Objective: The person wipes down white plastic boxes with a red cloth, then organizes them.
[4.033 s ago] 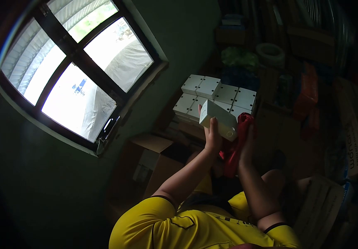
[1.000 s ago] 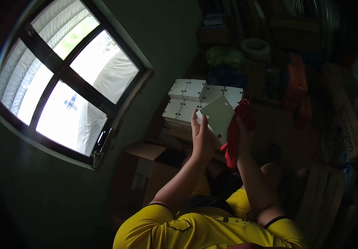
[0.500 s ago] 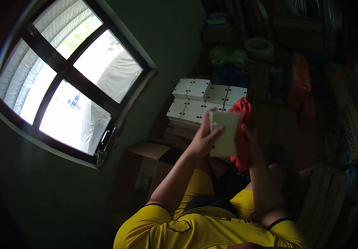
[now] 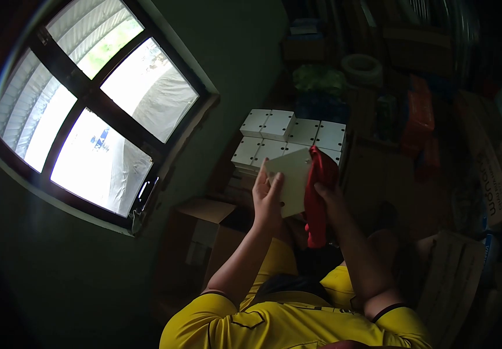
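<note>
A white square box-like piece [image 4: 290,180], with a dark dot near its lower edge, is held up in front of my lap. My left hand [image 4: 268,192] grips its left side, thumb across the face. Bunched in my right hand [image 4: 331,200] is a red cloth [image 4: 317,203], which lies against the piece's right edge and hangs below it. The fingers of my right hand are partly hidden behind the cloth. Just beyond, similar white boxes [image 4: 304,131] with dark dots stand stacked in rows.
An open cardboard box [image 4: 207,210] stands to the left, with pale items inside. A window [image 4: 91,96] is in the left wall. On the right are orange-red packages [image 4: 418,113], a printed carton [image 4: 489,168] and a cardboard piece [image 4: 451,270]. A pale roll [image 4: 362,70] lies at the back.
Both hands have shifted a little left with the white piece and the red cloth. The piece has tilted, and the cloth now sits lower along its right edge.
</note>
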A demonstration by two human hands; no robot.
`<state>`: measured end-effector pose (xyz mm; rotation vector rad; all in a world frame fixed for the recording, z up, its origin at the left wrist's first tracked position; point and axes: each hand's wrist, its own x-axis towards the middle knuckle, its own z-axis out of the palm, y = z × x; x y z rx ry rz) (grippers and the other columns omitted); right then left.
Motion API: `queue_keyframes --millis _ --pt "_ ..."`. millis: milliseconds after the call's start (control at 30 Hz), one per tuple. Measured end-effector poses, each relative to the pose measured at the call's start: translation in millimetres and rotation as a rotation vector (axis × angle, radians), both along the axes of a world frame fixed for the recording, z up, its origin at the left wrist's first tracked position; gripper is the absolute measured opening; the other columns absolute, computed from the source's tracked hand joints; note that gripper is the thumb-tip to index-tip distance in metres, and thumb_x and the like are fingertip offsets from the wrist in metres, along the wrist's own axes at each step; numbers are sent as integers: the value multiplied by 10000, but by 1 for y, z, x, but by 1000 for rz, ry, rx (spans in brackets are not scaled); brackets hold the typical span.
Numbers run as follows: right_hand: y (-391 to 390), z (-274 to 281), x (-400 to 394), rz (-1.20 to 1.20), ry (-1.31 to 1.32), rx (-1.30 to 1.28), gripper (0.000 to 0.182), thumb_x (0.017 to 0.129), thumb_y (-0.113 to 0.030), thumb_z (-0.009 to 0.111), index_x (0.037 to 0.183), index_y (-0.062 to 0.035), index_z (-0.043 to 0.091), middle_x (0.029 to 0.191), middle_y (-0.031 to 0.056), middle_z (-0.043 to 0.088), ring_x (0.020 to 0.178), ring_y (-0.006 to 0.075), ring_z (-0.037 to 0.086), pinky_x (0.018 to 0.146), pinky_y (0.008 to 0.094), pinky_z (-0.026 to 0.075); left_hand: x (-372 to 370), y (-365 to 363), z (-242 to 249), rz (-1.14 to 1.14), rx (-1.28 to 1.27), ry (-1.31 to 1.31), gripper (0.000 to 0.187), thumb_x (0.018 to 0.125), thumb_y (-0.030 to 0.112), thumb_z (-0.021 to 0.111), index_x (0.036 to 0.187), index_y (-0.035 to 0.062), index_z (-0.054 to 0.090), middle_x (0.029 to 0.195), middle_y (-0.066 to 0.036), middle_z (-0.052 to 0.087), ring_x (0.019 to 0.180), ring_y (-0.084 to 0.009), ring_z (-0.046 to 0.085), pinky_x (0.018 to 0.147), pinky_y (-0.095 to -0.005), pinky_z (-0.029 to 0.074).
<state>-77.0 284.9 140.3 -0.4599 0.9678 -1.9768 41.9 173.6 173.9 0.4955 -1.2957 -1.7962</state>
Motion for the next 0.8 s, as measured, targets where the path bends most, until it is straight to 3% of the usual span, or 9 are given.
queue_keyframes --millis 133,167,267,400,500,600,633,733,800 --pt "-13 -50 -31 -83 -88 -151 676 913 -333 712 1448 -46 415 1311 90 558 1125 193 591 958 338 507 6 5 1 -289 -175 -317 778 966 138 659 1572 -24 198 1269 -124 614 1104 -129 592 976 -293 466" --pt "-7 -45 -37 30 -294 -171 642 948 -399 654 1439 -50 433 1317 102 561 1134 205 593 962 349 511 3 10 -1 -324 -255 -289 785 962 138 670 1570 -28 203 1308 -129 593 1175 -133 552 1024 -288 420" --pt "-15 -31 -39 -303 -210 -281 631 988 -530 520 1413 -67 465 1245 98 610 1082 208 634 952 340 516 3 11 6 -427 -343 -394 808 950 159 691 1563 -48 206 1323 -137 584 1187 -129 541 1038 -293 407" --pt "-13 -70 -40 -266 -328 -331 564 1013 -421 551 1448 -78 443 1272 92 581 1062 193 626 918 330 528 6 4 9 -434 -409 -417 801 956 168 684 1561 -52 206 1285 -128 603 1165 -125 554 1018 -284 421" --pt "-24 -80 -29 -253 -343 -225 598 1005 -415 569 1473 -79 406 1282 88 564 1107 181 603 932 319 515 9 16 12 -236 -418 -274 760 975 144 647 1560 -52 205 1231 -123 634 1119 -129 588 994 -284 443" --pt "-23 -77 -21 -170 24 -22 625 1033 -497 456 1505 -96 367 1406 81 513 1246 189 553 1046 346 468 5 12 8 -77 -253 -140 759 982 158 635 1567 -41 193 1208 -143 644 1035 -159 636 922 -287 487" --pt "-10 -38 -9 -117 53 -92 659 1032 -495 462 1537 -98 318 1470 90 471 1311 196 514 1099 354 430 5 10 6 -44 -229 -130 739 1004 173 604 1566 -49 177 1230 -147 630 1055 -162 628 931 -284 483" --pt "-8 -33 -6 -105 -67 -97 675 1026 -509 469 1536 -91 321 1479 100 463 1321 207 506 1107 367 422 -3 13 3 33 -44 5 733 1017 187 588 1565 -53 163 1290 -151 600 1127 -159 599 968 -285 470" --pt "-14 -47 -8 -80 -224 -249 684 1026 -515 461 1538 -86 316 1478 110 464 1328 219 500 1114 378 415 -4 19 -5 35 31 29 704 1026 186 573 1561 -50 181 1349 -147 568 1189 -158 570 1013 -299 451"
